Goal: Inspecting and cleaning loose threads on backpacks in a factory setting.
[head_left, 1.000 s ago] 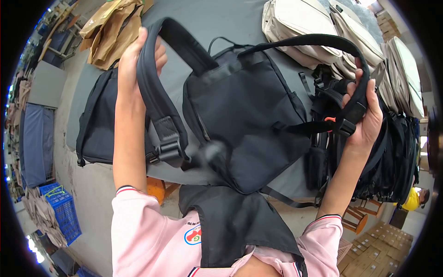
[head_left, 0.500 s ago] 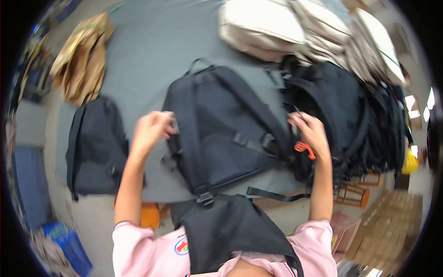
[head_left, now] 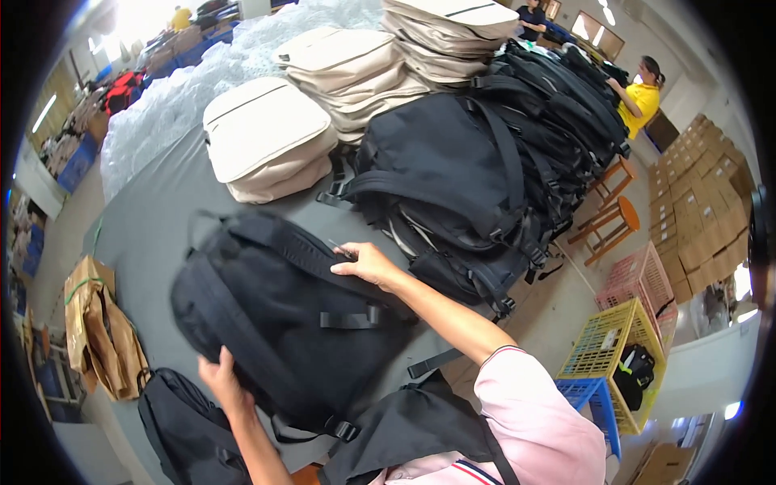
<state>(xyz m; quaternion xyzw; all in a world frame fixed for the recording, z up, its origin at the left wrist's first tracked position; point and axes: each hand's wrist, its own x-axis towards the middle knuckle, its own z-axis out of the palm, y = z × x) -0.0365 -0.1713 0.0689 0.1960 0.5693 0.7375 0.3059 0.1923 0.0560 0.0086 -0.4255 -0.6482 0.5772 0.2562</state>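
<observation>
A black backpack (head_left: pixel 299 323) lies tilted on the grey table in front of me, its shoulder straps and buckles facing up. My left hand (head_left: pixel 226 381) is closed on its lower left side, with some fingers hidden behind the bag. My right hand (head_left: pixel 365 263) is closed at the bag's upper right edge, beside a shoulder strap. A thin pointed metal tool (head_left: pixel 336 245) sticks out of its fingers; its exact kind is too small to tell. Another black backpack (head_left: pixel 190 424) lies at the near left, close to my left forearm.
Stacked cream backpacks (head_left: pixel 271 137) and a long row of black backpacks (head_left: pixel 453 170) fill the far and right side. Brown paper (head_left: pixel 97 331) lies at the left. Wooden stools (head_left: pixel 610 222), plastic crates (head_left: pixel 594 343) and cartons (head_left: pixel 699 206) stand right. A person in yellow (head_left: pixel 643 101) is farther off.
The backpack has turned and shifted left with my hands. My left hand has slid to its lower side; my right has come over to its upper right edge. The view has swung right.
</observation>
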